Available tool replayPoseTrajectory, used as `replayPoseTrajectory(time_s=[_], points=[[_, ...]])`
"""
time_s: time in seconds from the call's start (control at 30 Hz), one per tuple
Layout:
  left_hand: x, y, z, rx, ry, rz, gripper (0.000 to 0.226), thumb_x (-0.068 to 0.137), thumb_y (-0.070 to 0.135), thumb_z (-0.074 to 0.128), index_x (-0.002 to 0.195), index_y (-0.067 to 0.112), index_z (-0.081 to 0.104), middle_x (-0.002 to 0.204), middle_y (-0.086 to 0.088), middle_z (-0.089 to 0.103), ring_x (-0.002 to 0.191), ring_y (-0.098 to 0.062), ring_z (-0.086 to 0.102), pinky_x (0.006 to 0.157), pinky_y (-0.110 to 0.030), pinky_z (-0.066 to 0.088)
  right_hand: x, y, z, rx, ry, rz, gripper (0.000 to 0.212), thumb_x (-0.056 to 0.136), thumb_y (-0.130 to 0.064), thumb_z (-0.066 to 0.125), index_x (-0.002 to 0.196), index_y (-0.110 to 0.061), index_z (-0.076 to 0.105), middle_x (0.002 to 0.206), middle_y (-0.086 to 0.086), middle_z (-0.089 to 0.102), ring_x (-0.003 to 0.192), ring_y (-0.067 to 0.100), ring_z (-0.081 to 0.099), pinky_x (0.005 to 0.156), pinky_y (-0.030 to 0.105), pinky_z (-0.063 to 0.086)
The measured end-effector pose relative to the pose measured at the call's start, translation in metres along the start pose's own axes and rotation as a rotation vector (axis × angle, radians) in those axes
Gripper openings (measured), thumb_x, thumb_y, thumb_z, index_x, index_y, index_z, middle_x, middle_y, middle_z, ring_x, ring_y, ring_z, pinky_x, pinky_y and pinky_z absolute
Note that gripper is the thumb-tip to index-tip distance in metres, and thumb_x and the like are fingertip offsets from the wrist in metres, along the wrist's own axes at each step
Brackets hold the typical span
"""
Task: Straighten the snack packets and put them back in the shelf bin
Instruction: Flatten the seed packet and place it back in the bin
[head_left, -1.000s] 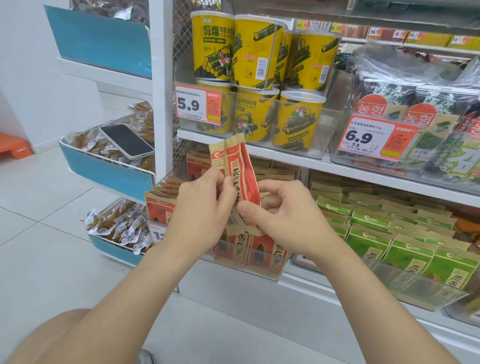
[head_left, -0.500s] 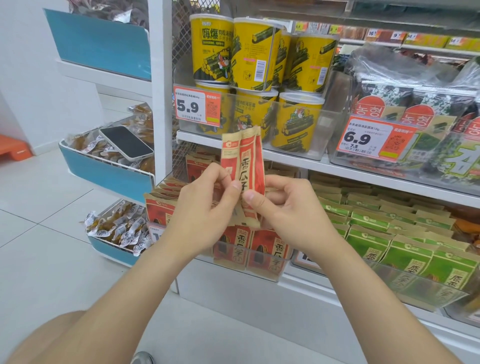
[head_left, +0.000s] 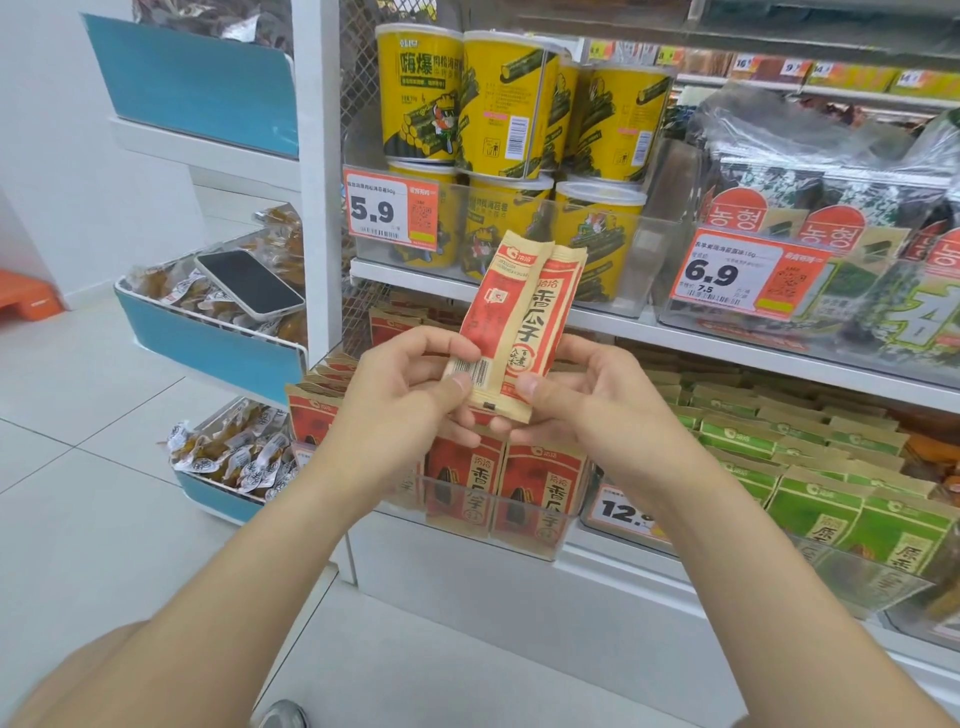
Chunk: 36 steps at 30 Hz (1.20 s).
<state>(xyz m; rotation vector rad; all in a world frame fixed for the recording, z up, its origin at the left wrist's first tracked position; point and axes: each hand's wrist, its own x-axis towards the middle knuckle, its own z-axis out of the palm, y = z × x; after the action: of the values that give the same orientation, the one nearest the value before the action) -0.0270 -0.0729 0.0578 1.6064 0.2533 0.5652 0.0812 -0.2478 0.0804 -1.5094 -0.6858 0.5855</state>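
Note:
A small stack of red-and-tan snack packets stands upright in front of the shelf, tilted slightly right. My left hand pinches its lower left corner by the barcode. My right hand grips its lower right edge, thumb on the front. Below and behind my hands, the clear shelf bin holds more of the same red packets standing in rows; some at the bin's left side lean.
Green snack packets fill the bin to the right. Yellow tubs and seaweed packs sit on the shelf above. A phone lies on wrapped snacks in a blue rack at left. White tiled floor lies below.
The packets have risen and turned so their faces and barcode point toward me; both hands shifted down to the stack's bottom corners.

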Motion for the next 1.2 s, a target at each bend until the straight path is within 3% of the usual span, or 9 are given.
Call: replayPoseTrajectory(time_s=[0.23, 0.37, 0.5, 0.57, 0.73, 0.83, 0.9, 1.03, 1.2], points=[[0.001, 0.004, -0.003, -0.25, -0.033, -0.102, 0.021, 0.105, -0.008, 0.058, 0.117, 0.004, 0.07, 0.095, -0.03, 0.072, 0.063, -0.019, 0.061, 0.057, -0.03, 0.059, 0.0, 0.002, 0.002, 0.011, -0.018, -0.047, 0.037, 0.107, -0.007, 0.062, 0.142, -0.011, 0.054, 0.106, 0.015, 0.082, 0.094, 0.033, 0.081, 0.087, 0.044, 0.066], [0.0, 0.006, -0.003, -0.3, -0.054, -0.138, 0.021, 0.105, -0.008, 0.057, 0.118, 0.005, 0.069, 0.094, -0.026, 0.074, 0.063, -0.019, 0.061, 0.058, -0.029, 0.06, 0.0, 0.001, 0.003, 0.006, -0.012, -0.051, 0.035, 0.106, -0.008, 0.064, 0.14, -0.011, 0.056, 0.105, 0.015, 0.082, 0.092, 0.033, 0.081, 0.084, 0.041, 0.068], [-0.001, -0.002, -0.001, 0.003, -0.035, -0.091, 0.007, 0.106, 0.014, 0.068, 0.112, 0.017, 0.066, 0.103, -0.003, 0.081, 0.086, -0.019, 0.076, 0.085, -0.041, 0.065, 0.0, 0.003, 0.009, -0.159, 0.082, -0.121, 0.033, 0.102, -0.009, 0.073, 0.132, -0.017, 0.06, 0.092, 0.011, 0.083, 0.079, 0.031, 0.082, 0.078, 0.049, 0.068], [-0.003, -0.004, 0.002, 0.18, -0.013, -0.052, 0.018, 0.098, 0.035, 0.078, 0.106, 0.025, 0.065, 0.113, 0.01, 0.078, 0.096, -0.016, 0.078, 0.092, -0.047, 0.063, 0.0, 0.004, 0.013, -0.304, 0.113, -0.149, 0.031, 0.097, -0.013, 0.078, 0.122, -0.021, 0.061, 0.08, 0.009, 0.081, 0.071, 0.03, 0.081, 0.074, 0.055, 0.068], [-0.007, 0.0, 0.008, 0.112, 0.038, 0.105, 0.032, 0.097, 0.039, 0.079, 0.112, 0.025, 0.055, 0.115, 0.007, 0.073, 0.102, -0.019, 0.076, 0.083, -0.04, 0.064, -0.005, 0.005, 0.015, -0.48, -0.04, -0.097, 0.037, 0.086, -0.014, 0.084, 0.111, -0.022, 0.058, 0.075, 0.008, 0.08, 0.07, 0.036, 0.078, 0.076, 0.057, 0.065], [-0.008, 0.0, 0.01, 0.069, 0.032, 0.088, 0.024, 0.103, 0.034, 0.071, 0.109, 0.019, 0.053, 0.108, -0.002, 0.072, 0.084, -0.016, 0.073, 0.073, -0.034, 0.06, -0.006, 0.004, 0.014, -0.419, -0.13, -0.049, 0.029, 0.094, -0.016, 0.082, 0.112, -0.013, 0.059, 0.08, 0.009, 0.081, 0.072, 0.029, 0.08, 0.074, 0.049, 0.066], [-0.008, 0.002, 0.009, 0.034, -0.014, 0.038, 0.019, 0.107, 0.032, 0.065, 0.109, 0.017, 0.053, 0.103, -0.011, 0.069, 0.078, -0.015, 0.067, 0.071, -0.032, 0.055, -0.005, 0.004, 0.012, -0.311, -0.095, -0.04, 0.01, 0.104, -0.018, 0.071, 0.106, -0.009, 0.066, 0.087, 0.012, 0.082, 0.076, 0.032, 0.081, 0.073, 0.047, 0.066], [-0.009, 0.005, 0.01, 0.005, -0.151, 0.002, 0.018, 0.111, 0.027, 0.056, 0.11, 0.01, 0.053, 0.086, -0.001, 0.065, 0.075, -0.016, 0.061, 0.067, -0.026, 0.052, -0.002, 0.002, 0.012, -0.198, 0.106, -0.12, 0.023, 0.106, -0.035, 0.067, 0.105, -0.012, 0.073, 0.087, 0.011, 0.082, 0.072, 0.032, 0.08, 0.066, 0.041, 0.062], [-0.013, 0.007, 0.015, 0.065, -0.161, 0.038, 0.028, 0.112, 0.035, 0.051, 0.103, 0.01, 0.058, 0.082, 0.003, 0.061, 0.077, -0.01, 0.06, 0.072, -0.022, 0.054, -0.001, 0.006, 0.009, -0.209, 0.124, -0.212, 0.018, 0.106, -0.015, 0.066, 0.09, -0.006, 0.067, 0.076, 0.007, 0.076, 0.064, 0.023, 0.076, 0.06, 0.042, 0.064]])
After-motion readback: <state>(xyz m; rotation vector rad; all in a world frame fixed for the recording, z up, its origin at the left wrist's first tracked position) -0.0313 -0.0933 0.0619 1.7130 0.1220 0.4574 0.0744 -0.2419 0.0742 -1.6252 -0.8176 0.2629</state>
